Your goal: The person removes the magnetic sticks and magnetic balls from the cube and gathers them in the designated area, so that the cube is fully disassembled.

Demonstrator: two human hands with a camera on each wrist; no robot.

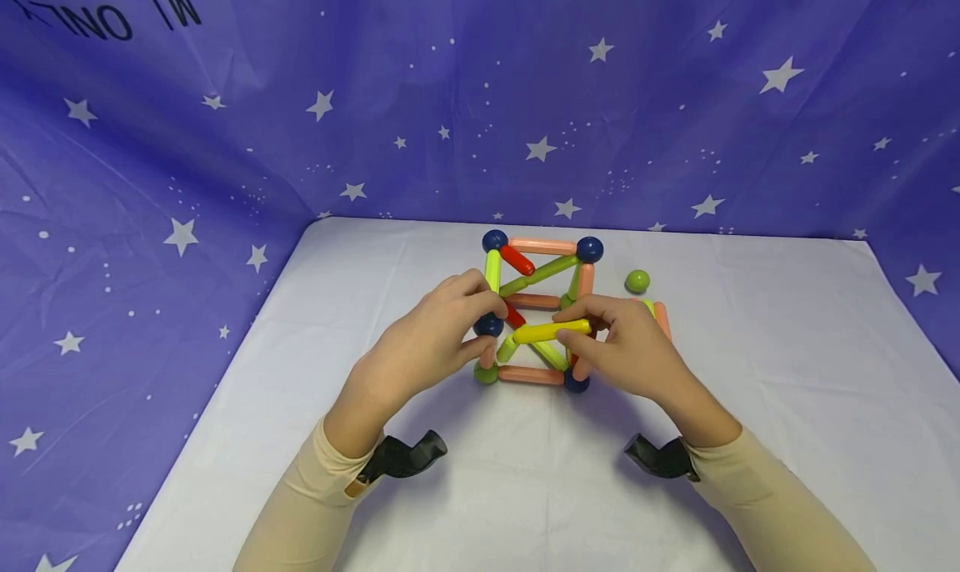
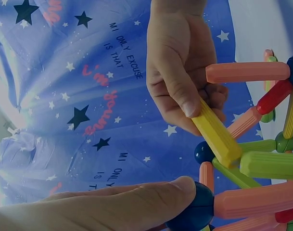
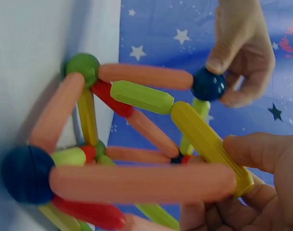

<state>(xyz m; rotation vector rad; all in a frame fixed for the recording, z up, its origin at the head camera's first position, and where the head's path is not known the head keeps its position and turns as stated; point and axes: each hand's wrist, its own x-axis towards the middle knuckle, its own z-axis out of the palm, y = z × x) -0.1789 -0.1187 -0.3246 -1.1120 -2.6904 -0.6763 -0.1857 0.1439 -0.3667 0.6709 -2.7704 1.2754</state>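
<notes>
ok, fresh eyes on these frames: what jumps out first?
Likely the bright yellow stick, pinched by the right hand amid the stick-and-ball structure on the white table. Next, the left hand gripping a dark blue ball on the structure's left side. Then the star-printed purple-blue cloth filling the background behind the table.

A starry blue-purple backdrop stands behind the white-covered table.

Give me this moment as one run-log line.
left hand: pinches blue ball | right hand: pinches yellow rod | loose green ball: on white table
</notes>
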